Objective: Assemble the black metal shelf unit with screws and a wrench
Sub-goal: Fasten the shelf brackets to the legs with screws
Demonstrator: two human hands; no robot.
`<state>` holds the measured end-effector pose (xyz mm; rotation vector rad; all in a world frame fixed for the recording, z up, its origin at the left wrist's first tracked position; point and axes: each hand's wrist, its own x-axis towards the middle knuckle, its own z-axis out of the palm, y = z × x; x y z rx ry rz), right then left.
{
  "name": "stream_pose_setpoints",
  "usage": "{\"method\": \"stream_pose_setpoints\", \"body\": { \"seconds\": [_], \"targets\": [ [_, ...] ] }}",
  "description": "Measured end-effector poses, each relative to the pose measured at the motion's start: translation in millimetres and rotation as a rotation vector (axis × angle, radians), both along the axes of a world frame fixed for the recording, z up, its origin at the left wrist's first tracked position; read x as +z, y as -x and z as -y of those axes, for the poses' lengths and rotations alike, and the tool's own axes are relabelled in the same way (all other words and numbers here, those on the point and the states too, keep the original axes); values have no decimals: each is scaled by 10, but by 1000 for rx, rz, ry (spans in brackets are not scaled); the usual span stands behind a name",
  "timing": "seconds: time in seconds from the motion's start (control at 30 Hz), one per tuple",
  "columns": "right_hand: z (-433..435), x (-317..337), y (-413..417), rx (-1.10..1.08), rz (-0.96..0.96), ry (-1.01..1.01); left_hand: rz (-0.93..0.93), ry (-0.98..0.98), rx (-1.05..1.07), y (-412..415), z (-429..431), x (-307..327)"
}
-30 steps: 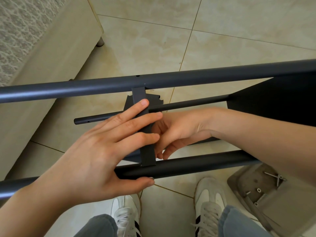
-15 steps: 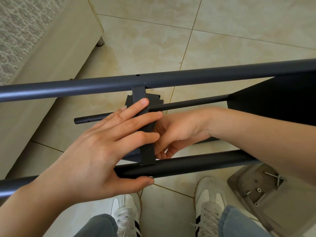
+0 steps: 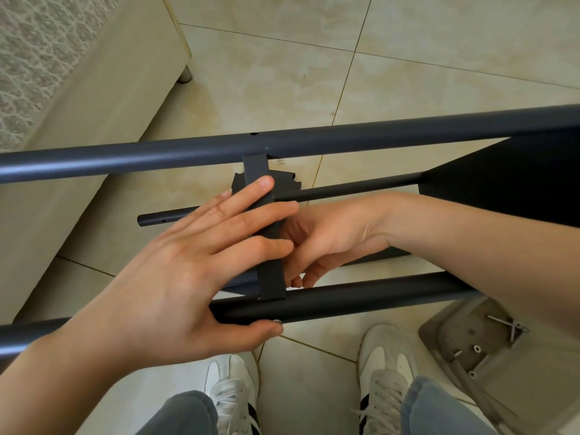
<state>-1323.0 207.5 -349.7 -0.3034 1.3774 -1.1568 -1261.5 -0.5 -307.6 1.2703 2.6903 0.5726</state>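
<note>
Two hands at the frame, and off beyond the left one there's only the pale cabinet. Left hand lies spread, fingers straight and pressing flat on the black cross strip, thumb stretched along the underside of the near tube: steadying, not gripping. That strip spans from the near tube up to the far tube, right under those fingers, and meets the far tube close by a small hole. Just right of the strip, the right hand reaches in behind it, fingers curled toward the strip's lower end. Whether they pinch a screw or nothing at all, I can't tell; the strip hides it. Past the right wrist a thin rod runs to a black shelf panel that looks joined on already. Below the right forearm sits a grey tray with loose screws waiting. No wrench in sight. My read is early-to-middle going: one panel on, this strip being lined up, its fastening and all the tightening yet to come.
</note>
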Motion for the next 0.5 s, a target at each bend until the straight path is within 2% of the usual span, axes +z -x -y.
{"method": "stream_pose_setpoints", "body": {
  "seconds": [0.33,0.5],
  "targets": [
    [16,11,18,14,34,-18,-12,-15,-4,45,16,-39],
    [-18,44,79,6,-65,-3,-45,5,-12,119,36,-39]
  ]
}}
